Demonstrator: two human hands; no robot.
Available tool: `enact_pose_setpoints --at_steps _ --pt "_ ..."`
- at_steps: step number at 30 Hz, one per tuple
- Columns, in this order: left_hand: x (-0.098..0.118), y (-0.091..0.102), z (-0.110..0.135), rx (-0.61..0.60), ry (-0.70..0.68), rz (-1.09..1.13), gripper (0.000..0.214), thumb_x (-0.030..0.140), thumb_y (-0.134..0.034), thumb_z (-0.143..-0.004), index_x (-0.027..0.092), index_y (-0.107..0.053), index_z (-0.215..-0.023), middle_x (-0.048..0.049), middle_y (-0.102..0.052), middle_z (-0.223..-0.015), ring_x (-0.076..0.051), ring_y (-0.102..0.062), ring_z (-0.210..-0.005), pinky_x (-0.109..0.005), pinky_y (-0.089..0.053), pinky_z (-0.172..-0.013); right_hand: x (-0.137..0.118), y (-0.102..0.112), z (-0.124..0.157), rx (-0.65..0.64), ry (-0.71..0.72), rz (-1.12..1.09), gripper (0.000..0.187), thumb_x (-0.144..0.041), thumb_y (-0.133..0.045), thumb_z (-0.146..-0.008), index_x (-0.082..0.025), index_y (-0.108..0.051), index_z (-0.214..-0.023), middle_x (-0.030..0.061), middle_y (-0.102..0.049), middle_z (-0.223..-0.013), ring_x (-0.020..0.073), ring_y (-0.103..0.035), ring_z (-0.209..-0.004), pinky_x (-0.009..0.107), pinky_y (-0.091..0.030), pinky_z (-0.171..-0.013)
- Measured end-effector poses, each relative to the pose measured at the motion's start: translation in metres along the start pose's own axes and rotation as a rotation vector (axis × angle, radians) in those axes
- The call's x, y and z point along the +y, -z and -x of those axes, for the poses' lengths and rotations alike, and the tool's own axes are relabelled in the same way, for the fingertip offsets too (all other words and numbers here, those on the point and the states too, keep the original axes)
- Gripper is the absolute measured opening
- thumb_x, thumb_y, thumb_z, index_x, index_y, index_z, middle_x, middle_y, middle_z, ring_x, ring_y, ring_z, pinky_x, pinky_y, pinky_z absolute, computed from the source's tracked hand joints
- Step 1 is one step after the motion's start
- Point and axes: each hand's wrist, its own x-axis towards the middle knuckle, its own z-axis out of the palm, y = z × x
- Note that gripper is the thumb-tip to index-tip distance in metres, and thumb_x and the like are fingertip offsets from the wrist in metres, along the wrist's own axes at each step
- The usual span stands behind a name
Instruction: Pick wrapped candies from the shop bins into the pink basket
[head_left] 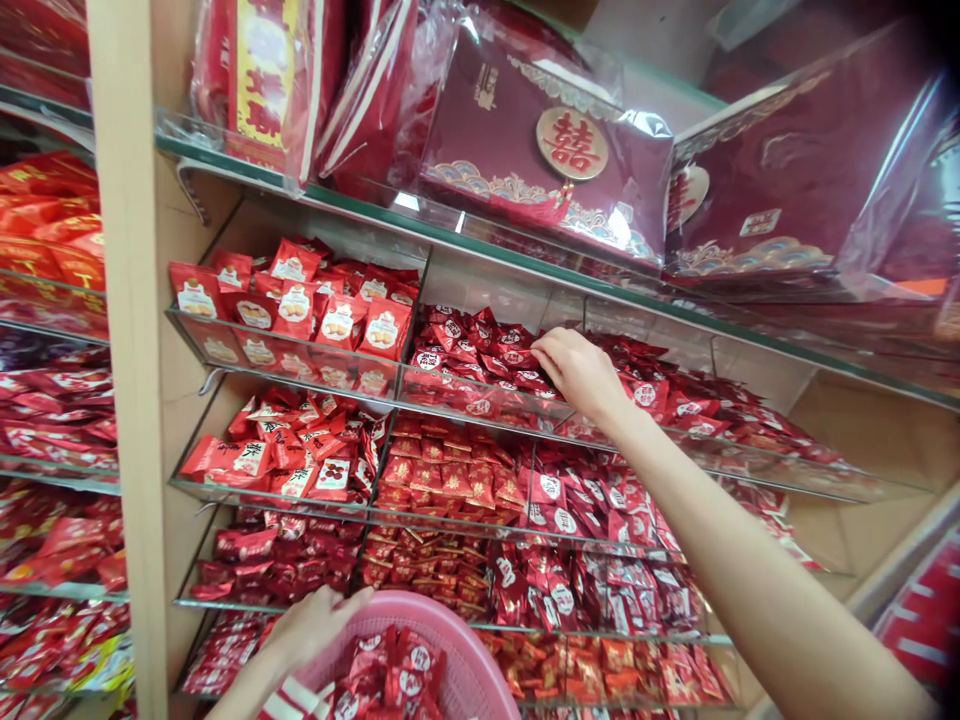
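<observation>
My right hand (576,368) reaches over the clear front lip of an upper shelf bin. Its fingers are curled together down among the small dark red packets (457,335) with white round labels; which packet the fingertips pinch is partly hidden. At the lower left, my left hand (319,622) is at the rim of a pink plastic basket (472,660), with the index finger stretched along the edge and the other fingers mostly hidden. Inside the basket lie several red packets (409,665) with white round labels, like those under my right hand.
Left of the bin, brighter red packets (337,320) fill another compartment. Tiers of red and orange packets (442,475) continue below. A glass shelf (465,240) above bears maroon gift bags (510,130) in clear wrap. A pale upright post (127,350) divides off more shelves leftward.
</observation>
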Motion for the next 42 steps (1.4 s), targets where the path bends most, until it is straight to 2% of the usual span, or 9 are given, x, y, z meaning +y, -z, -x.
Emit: enact_pose_setpoints --at_steps 10,14,16,20,24,28,32,37,42 --pt "0.0 0.001 -0.001 -0.01 0.001 0.001 0.061 0.076 -0.029 -0.067 0.019 -0.051 -0.061 -0.0076 -0.065 -0.068 -0.024 -0.06 -0.066 -0.028 -0.034 -0.058 0.003 0.001 0.002 0.266 -0.043 -0.257 0.021 -0.025 -0.04 -0.088 -0.018 -0.06 -0.086 0.0061 -0.061 -0.087 0.0169 -0.055 -0.082 0.029 -0.041 -0.074" --pt "0.006 0.004 0.004 0.002 0.012 -0.001 0.06 0.076 -0.029 -0.067 0.019 -0.05 -0.06 -0.0064 -0.064 -0.067 -0.024 -0.059 -0.066 -0.027 -0.033 -0.056 -0.02 0.021 0.012 0.38 -0.094 -0.429 0.018 -0.024 -0.043 -0.087 -0.018 -0.059 -0.082 0.0044 -0.061 -0.082 0.0149 -0.056 -0.078 0.028 -0.043 -0.072" --pt "0.007 0.005 0.005 0.001 0.012 -0.008 0.06 0.076 -0.029 -0.067 0.02 -0.049 -0.058 -0.0055 -0.063 -0.064 -0.023 -0.058 -0.064 -0.027 -0.031 -0.055 -0.043 0.029 0.027 0.367 -0.109 -0.529 0.017 -0.024 -0.045 -0.087 -0.018 -0.059 -0.081 0.0039 -0.061 -0.082 0.0142 -0.056 -0.078 0.028 -0.044 -0.073" --pt "0.007 0.005 0.005 -0.028 -0.01 -0.032 0.06 0.076 -0.028 -0.067 0.02 -0.045 -0.054 -0.0044 -0.059 -0.057 -0.022 -0.057 -0.059 -0.027 -0.029 -0.053 -0.1 0.015 0.078 0.137 -0.079 -0.801 0.015 -0.022 -0.044 -0.088 -0.019 -0.058 -0.085 0.0033 -0.061 -0.085 0.013 -0.055 -0.082 0.027 -0.043 -0.077" --pt "0.008 0.006 0.004 -0.043 0.011 -0.028 0.062 0.078 -0.028 -0.065 0.02 -0.048 -0.055 -0.0054 -0.061 -0.059 -0.023 -0.057 -0.061 -0.027 -0.029 -0.052 -0.151 -0.035 0.141 -0.218 -0.107 -1.002 0.024 -0.027 -0.037 -0.09 -0.02 -0.059 -0.089 0.0049 -0.059 -0.088 0.0142 -0.054 -0.083 0.027 -0.043 -0.077" --pt "0.006 0.003 0.001 -0.057 0.008 -0.026 0.063 0.078 -0.028 -0.065 0.019 -0.049 -0.054 -0.0048 -0.059 -0.056 -0.022 -0.056 -0.058 -0.026 -0.029 -0.052 -0.181 -0.079 0.189 -0.491 -0.216 -1.083 0.026 -0.028 -0.038 -0.09 -0.019 -0.06 -0.081 0.0032 -0.06 -0.082 0.0134 -0.054 -0.077 0.025 -0.041 -0.072" --pt "0.0 -0.001 -0.002 -0.025 -0.029 -0.043 0.058 0.073 -0.031 -0.067 0.019 -0.047 -0.052 -0.0017 -0.054 -0.051 -0.019 -0.053 -0.053 -0.025 -0.027 -0.05 -0.2 -0.107 0.22 -0.633 -0.345 -1.18 0.022 -0.025 -0.045 -0.085 -0.018 -0.06 -0.071 0.0 -0.06 -0.069 0.0123 -0.054 -0.068 0.023 -0.04 -0.067" --pt "0.0 0.0 0.0 -0.026 -0.027 -0.045 0.053 0.069 -0.034 -0.068 0.02 -0.046 -0.052 -0.002 -0.055 -0.054 -0.019 -0.052 -0.055 -0.025 -0.027 -0.051 -0.225 -0.13 0.242 -0.878 -0.532 -1.362 0.02 -0.027 -0.047 -0.082 -0.016 -0.061 -0.074 -0.003 -0.053 -0.053 0.0094 -0.048 -0.049 0.019 -0.036 -0.047" --pt "0.0 -0.001 -0.001 -0.02 -0.024 -0.042 0.054 0.07 -0.033 -0.069 0.02 -0.044 -0.052 -0.0008 -0.052 -0.051 -0.017 -0.049 -0.052 -0.025 -0.025 -0.05 -0.243 -0.136 0.246 -0.823 -0.465 -1.262 0.017 -0.016 -0.049 -0.075 -0.015 -0.062 -0.065 -0.0024 -0.057 -0.056 0.0083 -0.048 -0.052 0.019 -0.035 -0.05"
